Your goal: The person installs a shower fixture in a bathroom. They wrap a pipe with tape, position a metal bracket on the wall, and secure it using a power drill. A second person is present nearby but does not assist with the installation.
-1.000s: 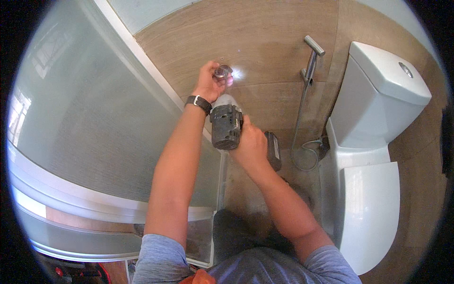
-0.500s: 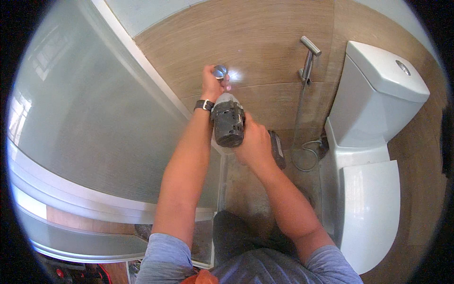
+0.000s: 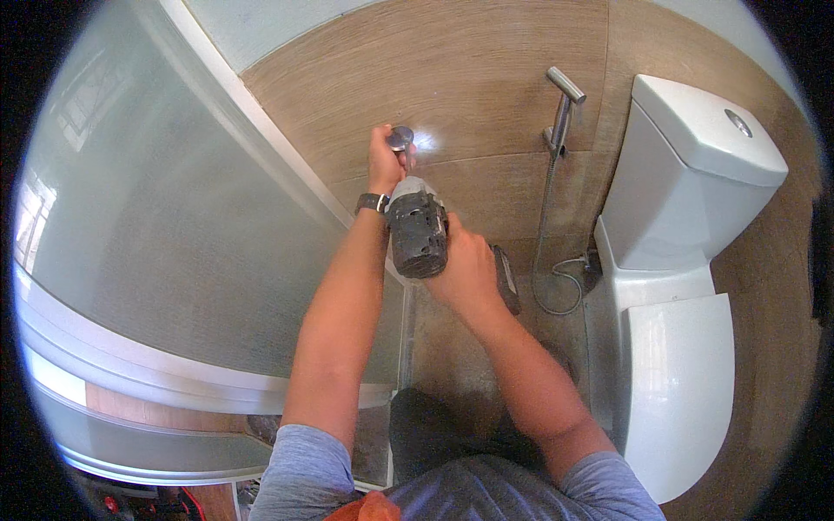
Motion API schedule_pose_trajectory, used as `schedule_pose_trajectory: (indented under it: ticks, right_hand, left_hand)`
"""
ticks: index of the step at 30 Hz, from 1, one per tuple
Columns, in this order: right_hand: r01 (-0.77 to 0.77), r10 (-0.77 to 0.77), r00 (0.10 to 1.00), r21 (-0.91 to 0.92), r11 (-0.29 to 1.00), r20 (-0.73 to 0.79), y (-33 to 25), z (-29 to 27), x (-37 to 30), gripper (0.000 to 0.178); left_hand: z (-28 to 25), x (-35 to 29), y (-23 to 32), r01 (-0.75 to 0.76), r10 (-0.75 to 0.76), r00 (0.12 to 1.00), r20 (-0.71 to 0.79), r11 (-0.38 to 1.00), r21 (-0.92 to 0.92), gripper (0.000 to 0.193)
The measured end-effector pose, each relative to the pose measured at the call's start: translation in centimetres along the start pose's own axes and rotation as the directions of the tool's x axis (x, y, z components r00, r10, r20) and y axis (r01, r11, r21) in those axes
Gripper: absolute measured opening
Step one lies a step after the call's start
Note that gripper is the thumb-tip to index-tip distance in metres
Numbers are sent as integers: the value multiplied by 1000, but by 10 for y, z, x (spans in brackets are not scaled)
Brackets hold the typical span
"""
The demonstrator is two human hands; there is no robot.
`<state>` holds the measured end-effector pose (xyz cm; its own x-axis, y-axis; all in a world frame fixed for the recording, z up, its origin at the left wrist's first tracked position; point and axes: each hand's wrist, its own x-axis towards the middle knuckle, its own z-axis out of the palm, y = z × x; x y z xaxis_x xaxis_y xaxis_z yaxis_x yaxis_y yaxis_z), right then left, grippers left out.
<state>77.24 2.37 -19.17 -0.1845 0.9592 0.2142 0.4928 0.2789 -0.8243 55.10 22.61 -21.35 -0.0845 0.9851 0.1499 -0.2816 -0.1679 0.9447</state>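
My right hand is wrapped round the grip of a dark cordless drill driver with a grey nose. A thin bit runs from its nose toward a round, shiny metal fitting at the wood-look wall. Closed round that fitting is my left hand, a black watch on its wrist. Whether the bit's tip touches a screw is hidden behind the fitting and fingers. A bright patch of light falls on the wall just right of the fitting.
A frosted shower panel with a white frame stands close on my left. To the right, a bidet sprayer with a coiled hose hangs on the wall, beside a white toilet with its lid down.
The round fitting has turned in my left hand, its face now darker and tilted differently. The drill driver has shifted slightly nearer to me, still in my right hand.
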Motion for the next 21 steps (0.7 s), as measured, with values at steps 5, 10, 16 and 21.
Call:
schedule_pose_trajectory:
  ticks: [5,10,16,21]
  right_hand:
    - [40,-35,995,-54,998,94,4,-3,-9,58]
    - [39,-38,973,2,999,228,16,-10,-22,50]
    - [357,-356,907,38,933,226,52,-20,-37,39]
    - [79,-78,909,15,997,408,25,-44,-55,38]
  left_hand:
    - [-19,-23,-8,47,-57,991,-120,995,-83,44]
    - [-20,-93,-38,18,-4,940,-342,999,39,33]
    - [-26,-191,-69,277,-444,812,-378,864,-420,30]
    - [-42,-261,-125,272,-532,741,-408,795,-543,35]
